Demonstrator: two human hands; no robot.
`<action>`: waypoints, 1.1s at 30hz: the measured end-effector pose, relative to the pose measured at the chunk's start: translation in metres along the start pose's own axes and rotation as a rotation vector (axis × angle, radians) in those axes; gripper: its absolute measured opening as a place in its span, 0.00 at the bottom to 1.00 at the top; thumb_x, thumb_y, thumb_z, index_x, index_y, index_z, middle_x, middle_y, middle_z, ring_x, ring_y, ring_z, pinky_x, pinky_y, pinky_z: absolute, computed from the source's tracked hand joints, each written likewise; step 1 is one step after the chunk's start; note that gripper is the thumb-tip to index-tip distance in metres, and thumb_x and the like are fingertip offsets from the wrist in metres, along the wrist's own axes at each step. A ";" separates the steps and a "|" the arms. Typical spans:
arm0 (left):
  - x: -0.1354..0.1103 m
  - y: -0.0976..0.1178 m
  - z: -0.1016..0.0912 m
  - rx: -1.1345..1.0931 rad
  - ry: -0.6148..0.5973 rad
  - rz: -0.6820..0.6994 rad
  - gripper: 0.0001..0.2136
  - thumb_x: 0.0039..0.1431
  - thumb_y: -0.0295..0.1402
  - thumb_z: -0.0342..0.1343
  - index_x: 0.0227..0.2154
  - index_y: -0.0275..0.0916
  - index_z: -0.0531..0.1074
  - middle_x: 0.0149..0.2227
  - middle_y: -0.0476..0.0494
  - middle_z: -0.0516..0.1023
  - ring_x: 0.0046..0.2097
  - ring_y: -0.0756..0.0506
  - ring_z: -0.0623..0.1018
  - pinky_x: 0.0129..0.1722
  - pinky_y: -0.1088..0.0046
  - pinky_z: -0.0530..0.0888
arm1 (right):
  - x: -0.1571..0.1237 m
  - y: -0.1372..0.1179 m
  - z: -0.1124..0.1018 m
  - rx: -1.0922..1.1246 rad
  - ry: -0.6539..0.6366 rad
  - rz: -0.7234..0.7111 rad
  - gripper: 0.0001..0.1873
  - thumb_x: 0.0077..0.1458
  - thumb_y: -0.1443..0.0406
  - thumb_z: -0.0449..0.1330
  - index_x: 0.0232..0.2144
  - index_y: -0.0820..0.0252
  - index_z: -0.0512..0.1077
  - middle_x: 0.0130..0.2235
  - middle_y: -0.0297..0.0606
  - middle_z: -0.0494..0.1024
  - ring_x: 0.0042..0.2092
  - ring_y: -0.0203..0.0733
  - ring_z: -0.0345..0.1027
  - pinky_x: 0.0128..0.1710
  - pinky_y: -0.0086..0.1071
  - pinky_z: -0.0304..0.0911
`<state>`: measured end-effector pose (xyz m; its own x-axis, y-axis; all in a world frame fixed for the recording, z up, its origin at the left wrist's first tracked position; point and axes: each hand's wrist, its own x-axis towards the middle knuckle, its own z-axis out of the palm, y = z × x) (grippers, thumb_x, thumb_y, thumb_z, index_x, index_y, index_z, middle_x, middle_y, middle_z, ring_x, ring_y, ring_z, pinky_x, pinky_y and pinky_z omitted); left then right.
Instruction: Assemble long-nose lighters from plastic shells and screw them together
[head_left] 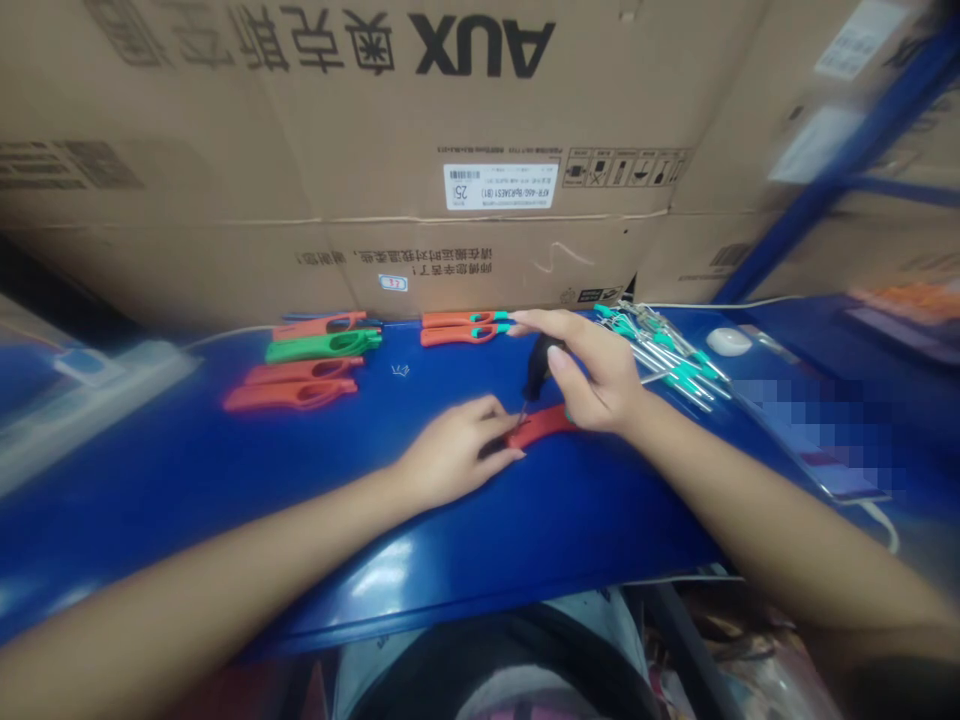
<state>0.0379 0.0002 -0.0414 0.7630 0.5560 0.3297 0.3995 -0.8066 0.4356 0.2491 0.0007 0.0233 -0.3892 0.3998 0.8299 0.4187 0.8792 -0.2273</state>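
Observation:
My left hand (450, 455) is closed, with thumb and fingers pinching the left end of an orange lighter handle (546, 424) on the blue table. My right hand (600, 370) grips the black handle of a screwdriver (537, 372), held nearly upright. The screwdriver's thin shaft points down to the orange handle just beside my left fingertips; whether it sits in a screw I cannot tell. Behind my hands lie two orange lighter handles with teal parts (459, 334). To the right is a pile of metal lighter tubes with teal ends (679, 368).
Left on the table (360, 555) lie several orange handles (296, 394) and a green handle (322, 345), with small pale bits (401, 370) nearby. A cardboard box (360, 140) rises behind. At right are a white rounded object (729, 342) and a partly pixelated phone (840, 470) with a cable.

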 end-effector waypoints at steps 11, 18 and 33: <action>0.000 0.000 0.000 0.006 0.001 0.001 0.15 0.68 0.39 0.56 0.53 0.40 0.75 0.43 0.41 0.75 0.43 0.44 0.77 0.45 0.65 0.76 | 0.001 -0.016 0.003 0.038 0.043 -0.001 0.18 0.69 0.66 0.49 0.56 0.60 0.72 0.44 0.42 0.82 0.35 0.37 0.77 0.40 0.33 0.74; 0.000 0.000 0.001 0.011 0.008 -0.002 0.13 0.68 0.39 0.55 0.49 0.39 0.77 0.47 0.40 0.76 0.46 0.42 0.77 0.49 0.62 0.76 | 0.005 -0.022 0.005 -0.116 0.120 -0.121 0.08 0.60 0.63 0.64 0.42 0.59 0.77 0.30 0.36 0.77 0.30 0.37 0.70 0.31 0.30 0.69; 0.000 -0.001 0.001 0.007 -0.003 -0.002 0.14 0.68 0.39 0.55 0.51 0.40 0.76 0.47 0.41 0.76 0.46 0.42 0.77 0.49 0.64 0.76 | 0.009 -0.021 0.000 0.004 -0.043 -0.016 0.15 0.68 0.66 0.52 0.53 0.60 0.73 0.45 0.43 0.80 0.46 0.40 0.75 0.47 0.36 0.71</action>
<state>0.0381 0.0007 -0.0428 0.7636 0.5570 0.3266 0.4046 -0.8069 0.4303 0.2364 -0.0146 0.0352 -0.4309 0.3964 0.8107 0.4090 0.8866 -0.2161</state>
